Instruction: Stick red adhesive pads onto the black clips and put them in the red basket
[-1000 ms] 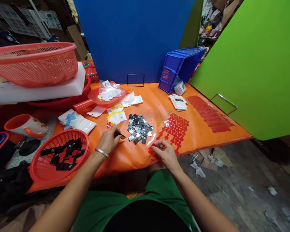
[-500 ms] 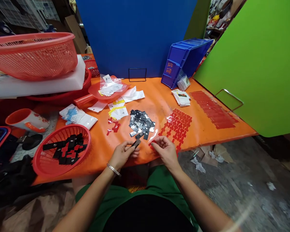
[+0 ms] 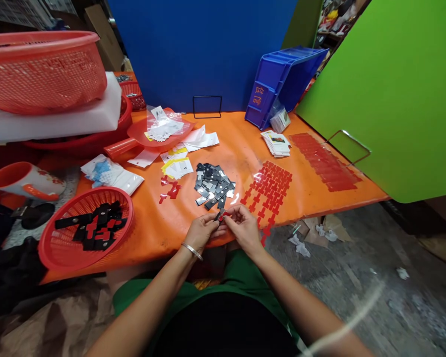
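Between thumb and fingers, my left hand pinches a small flat black strip. My right hand meets it, pinching a small red cross-shaped piece against the strip; my fingers partly cover both. Just beyond my hands lies a loose pile of black and grey strips. A sheet of red cross-shaped pieces is spread out to the right, with looser rows near the table edge. To the left, a red basket holds black strips with red pieces on some of them.
An orange-covered table bears a red dustpan with paper slips, a stack of cards and a tipped blue bin. At left are a mug and stacked red baskets. Blue and green panels stand behind.
My hands have come together: the left moved right with the black strip, and the right brought the red piece onto it. The view has shifted slightly.
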Demonstrator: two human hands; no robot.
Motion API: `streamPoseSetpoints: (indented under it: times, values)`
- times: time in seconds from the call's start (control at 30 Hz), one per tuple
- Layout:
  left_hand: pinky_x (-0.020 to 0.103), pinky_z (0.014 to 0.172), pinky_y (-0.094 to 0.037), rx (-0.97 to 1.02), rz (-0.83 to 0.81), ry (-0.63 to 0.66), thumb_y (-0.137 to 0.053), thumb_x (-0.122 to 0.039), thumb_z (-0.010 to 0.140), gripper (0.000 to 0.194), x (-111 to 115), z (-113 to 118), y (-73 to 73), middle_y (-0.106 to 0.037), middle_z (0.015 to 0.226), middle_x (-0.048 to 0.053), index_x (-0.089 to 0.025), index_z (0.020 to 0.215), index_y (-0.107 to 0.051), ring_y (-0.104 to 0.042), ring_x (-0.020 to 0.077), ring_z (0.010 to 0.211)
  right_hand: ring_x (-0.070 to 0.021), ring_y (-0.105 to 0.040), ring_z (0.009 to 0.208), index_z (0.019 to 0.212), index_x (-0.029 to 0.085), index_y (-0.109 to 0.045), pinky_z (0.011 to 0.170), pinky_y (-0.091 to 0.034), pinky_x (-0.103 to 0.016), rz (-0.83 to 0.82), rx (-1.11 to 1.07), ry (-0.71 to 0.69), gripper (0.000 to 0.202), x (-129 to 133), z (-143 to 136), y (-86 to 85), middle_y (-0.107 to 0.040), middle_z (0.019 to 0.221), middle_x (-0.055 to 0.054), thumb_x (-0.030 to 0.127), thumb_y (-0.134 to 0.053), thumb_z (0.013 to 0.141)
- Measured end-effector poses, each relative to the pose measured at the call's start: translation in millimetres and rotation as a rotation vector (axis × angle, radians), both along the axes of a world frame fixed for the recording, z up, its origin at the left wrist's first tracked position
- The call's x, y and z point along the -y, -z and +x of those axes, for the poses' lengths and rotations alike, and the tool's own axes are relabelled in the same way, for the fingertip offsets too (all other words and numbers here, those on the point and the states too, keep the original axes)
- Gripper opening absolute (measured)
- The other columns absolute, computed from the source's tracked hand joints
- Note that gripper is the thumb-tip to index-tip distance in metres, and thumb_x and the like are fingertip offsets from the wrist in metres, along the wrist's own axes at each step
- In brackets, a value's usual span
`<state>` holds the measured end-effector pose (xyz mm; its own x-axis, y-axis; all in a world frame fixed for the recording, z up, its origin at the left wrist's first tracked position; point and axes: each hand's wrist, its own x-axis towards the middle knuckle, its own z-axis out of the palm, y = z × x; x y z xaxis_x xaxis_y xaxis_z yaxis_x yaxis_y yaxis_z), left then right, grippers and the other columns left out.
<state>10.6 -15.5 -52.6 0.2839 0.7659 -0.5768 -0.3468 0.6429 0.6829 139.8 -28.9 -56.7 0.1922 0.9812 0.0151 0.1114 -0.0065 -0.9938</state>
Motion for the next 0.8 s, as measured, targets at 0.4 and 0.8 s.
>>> streamPoseSetpoints:
  times: [0.4,0.8]
  values:
    - [0.022,0.064,-0.056,-0.028,-0.010,0.021,-0.058,-0.003,0.073,0.022,-0.2,0.0,0.0,-0.072,0.076,0.006,-0.010,0.091,-0.067,-0.068,0.0140,0.064,-0.0108,-0.042,0.050,0.075,0.022,-0.053,0.046,-0.034,-0.023,-0.017,0.011,-0.021,0.017,-0.8,-1.4,4.9,-0.050,0.062,0.004,0.034,-0.064,0.071]
    - [0.023,0.066,-0.057,-0.026,0.006,0.033,-0.059,-0.004,0.072,0.023,0.1,-0.3,-2.0,-0.072,0.080,0.007,-0.010,0.093,-0.068,-0.069,0.0150,0.067,-0.0113,-0.043,0.050,0.073,0.022,-0.053,0.047,-0.036,-0.024,-0.050,0.011,-0.003,0.017,-2.3,-2.7,5.7,-0.050,0.061,0.004,0.033,-0.065,0.069]
